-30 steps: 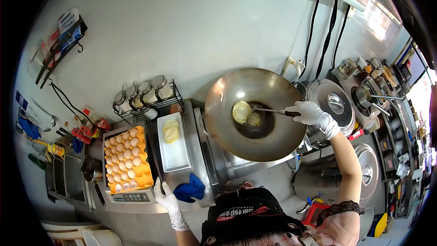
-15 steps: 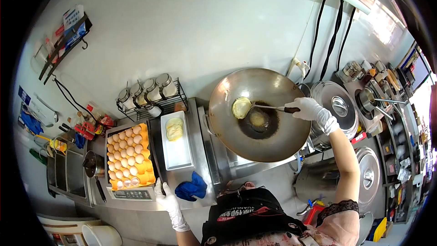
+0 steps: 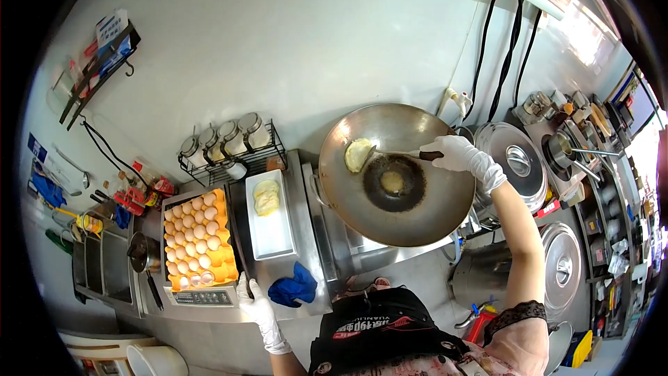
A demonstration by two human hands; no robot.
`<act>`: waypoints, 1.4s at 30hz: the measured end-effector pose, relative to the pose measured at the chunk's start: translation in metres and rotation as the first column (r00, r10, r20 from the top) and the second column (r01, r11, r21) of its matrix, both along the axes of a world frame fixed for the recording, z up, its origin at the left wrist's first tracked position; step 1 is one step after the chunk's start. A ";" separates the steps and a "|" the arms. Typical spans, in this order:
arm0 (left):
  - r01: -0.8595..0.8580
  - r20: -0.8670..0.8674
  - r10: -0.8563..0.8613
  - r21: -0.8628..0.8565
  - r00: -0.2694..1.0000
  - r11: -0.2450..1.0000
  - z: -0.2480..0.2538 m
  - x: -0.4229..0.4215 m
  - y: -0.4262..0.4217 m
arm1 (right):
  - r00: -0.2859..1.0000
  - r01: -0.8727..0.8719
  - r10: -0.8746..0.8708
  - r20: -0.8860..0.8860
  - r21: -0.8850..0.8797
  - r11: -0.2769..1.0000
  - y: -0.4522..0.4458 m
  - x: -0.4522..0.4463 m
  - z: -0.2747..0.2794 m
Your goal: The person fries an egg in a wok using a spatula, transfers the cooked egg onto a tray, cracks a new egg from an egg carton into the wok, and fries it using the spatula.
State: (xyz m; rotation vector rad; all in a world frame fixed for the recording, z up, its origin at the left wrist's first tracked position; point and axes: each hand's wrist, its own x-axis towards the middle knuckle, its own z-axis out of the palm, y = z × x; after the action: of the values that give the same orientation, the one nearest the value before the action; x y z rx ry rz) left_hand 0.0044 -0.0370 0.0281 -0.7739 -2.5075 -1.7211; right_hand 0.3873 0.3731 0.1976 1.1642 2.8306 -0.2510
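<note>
One egg (image 3: 358,155) sits in the wok (image 3: 428,217), frame ctr, short of its L rim, spatula (image 3: 400,153) tip at its edge; past the dark patch, wide steel to lower-R rim. R hand (image 3: 457,154): grip closed on handle, over upper-R rim. L hand (image 3: 259,308): grip open, by counter (image 3: 307,244) front edge, lower L.

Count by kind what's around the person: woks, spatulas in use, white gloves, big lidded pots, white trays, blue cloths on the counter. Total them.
Wok: 1
Spatula: 1
White gloves: 2
Lidded pots: 2
White tray: 1
Blue cloth: 1
Total: 8
</note>
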 end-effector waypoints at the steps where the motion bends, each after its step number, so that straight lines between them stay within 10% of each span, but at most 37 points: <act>1: -0.001 0.000 0.001 0.000 1.000 1.000 0.001 0.001 -0.001 | 1.000 -0.001 0.001 0.000 0.000 1.000 0.001 -0.002 0.002; 10: 0.073 -0.039 -0.071 0.054 0.997 0.996 0.030 0.019 0.012 | 0.988 -0.058 0.060 0.143 -0.023 0.998 0.011 -0.035 0.028; 15: 0.535 0.431 -0.502 0.052 0.750 0.843 0.063 0.039 0.032 | 0.948 -0.097 0.098 0.303 -0.016 0.995 0.019 -0.070 0.043; 19: 0.781 0.371 -0.695 -0.168 0.615 0.601 0.096 0.051 0.068 | 0.912 -0.081 0.077 0.402 -0.009 0.997 0.012 -0.097 0.062; 22: 0.751 -0.052 -0.853 -0.448 0.520 0.485 0.102 0.054 0.096 | 0.905 -0.083 0.046 0.422 0.068 0.994 0.032 -0.105 0.040; 26: 0.584 -0.011 -0.877 -0.742 0.480 0.330 0.110 0.065 0.143 | 0.896 -0.068 0.032 0.442 0.067 0.995 0.006 -0.122 0.072; 28: 0.562 0.035 -0.891 -0.787 0.452 0.255 0.110 0.070 0.165 | 0.956 -0.291 0.290 -0.048 -0.020 0.956 -0.015 -0.125 0.088; 30: 0.539 0.098 -0.898 -0.825 0.430 0.168 0.106 0.072 0.186 | 0.721 -0.512 0.445 -0.532 0.024 0.858 -0.028 -0.130 0.099; 35: 0.514 0.092 -0.900 -0.843 0.427 0.157 0.088 0.070 0.218 | 0.929 -0.369 0.370 -0.020 0.041 0.928 -0.028 -0.146 0.102; 42: 0.551 0.137 -0.904 -0.825 0.405 0.122 0.068 0.055 0.250 | 0.868 -0.373 0.298 0.397 0.125 0.919 -0.004 -0.186 0.076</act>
State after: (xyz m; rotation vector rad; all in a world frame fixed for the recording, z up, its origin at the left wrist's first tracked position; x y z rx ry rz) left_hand 0.0595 0.2134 0.0957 -2.5470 -2.5148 -0.0094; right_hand 0.2015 0.3687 0.2737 0.6275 2.6876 0.2552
